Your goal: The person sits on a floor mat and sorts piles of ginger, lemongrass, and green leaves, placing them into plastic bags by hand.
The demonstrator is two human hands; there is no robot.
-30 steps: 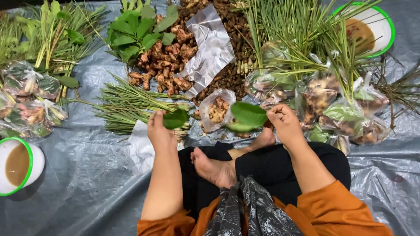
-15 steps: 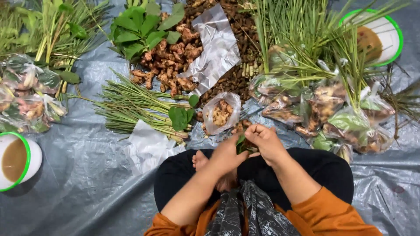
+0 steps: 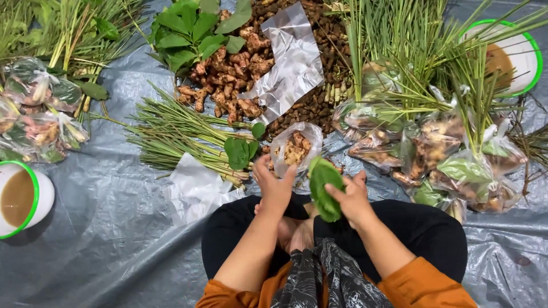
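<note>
While the person sits cross-legged on a grey tarp (image 3: 103, 239) and looks down, the right hand (image 3: 353, 197) is closed on a folded green leaf (image 3: 324, 185), thumb and fingers pinching its lower right edge so the leaf stands up just in front of the lap; the left hand (image 3: 275, 187) grips the near rim of a small clear plastic bag (image 3: 294, 147), fingers curled over its edge, the bag holding pale chopped root pieces and resting on the tarp just beyond the knees; leaf and bag sit side by side, nearly touching; orange sleeves and a dark patterned cloth show at the bottom edge; just left of the bag lie two loose round green leaves (image 3: 240, 151) on a bundle of lemongrass stalks (image 3: 177, 134), with a flat empty plastic bag (image 3: 194, 191) beside them; beyond is a heap of ginger-like roots (image 3: 228, 85) topped by leafy green sprigs (image 3: 191, 28), and a crumpled clear plastic sheet (image 3: 291, 65) over darker small roots; to the right, filled clear packets (image 3: 439, 157) of roots and leaves are piled under long grass-like stalks (image 3: 411, 51); more filled packets (image 3: 34, 114) lie at far left; a green-rimmed white bowl (image 3: 20, 199) of brown liquid sits at left, and another (image 3: 514, 54) at upper right.
</note>
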